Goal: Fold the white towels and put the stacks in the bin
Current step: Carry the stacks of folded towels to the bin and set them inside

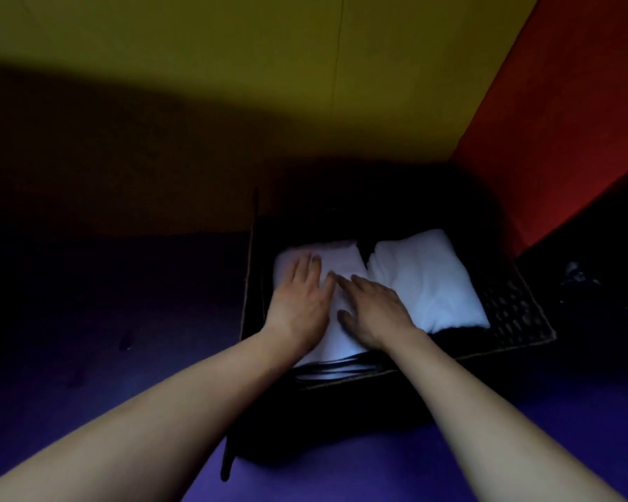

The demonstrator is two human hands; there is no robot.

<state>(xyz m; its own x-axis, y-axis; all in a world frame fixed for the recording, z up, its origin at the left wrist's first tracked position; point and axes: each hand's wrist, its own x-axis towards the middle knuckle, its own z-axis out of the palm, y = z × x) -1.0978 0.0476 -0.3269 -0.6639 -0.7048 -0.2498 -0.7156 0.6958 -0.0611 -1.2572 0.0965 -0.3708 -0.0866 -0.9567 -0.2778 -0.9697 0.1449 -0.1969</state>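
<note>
Your left hand (300,302) and right hand (372,313) lie flat, fingers straight, pressing the left stack (341,262) of white towels inside the dark bin (515,313); neither grips anything. The right stack (428,280) sits just beside it.

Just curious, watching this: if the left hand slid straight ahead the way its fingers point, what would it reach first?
The left hand lies flat on the left towel stack, fingers pointing away. Going on, it would cross the stack's far edge and probably meet the dark bin far wall, though that part is too shadowed to judge depth.
</note>
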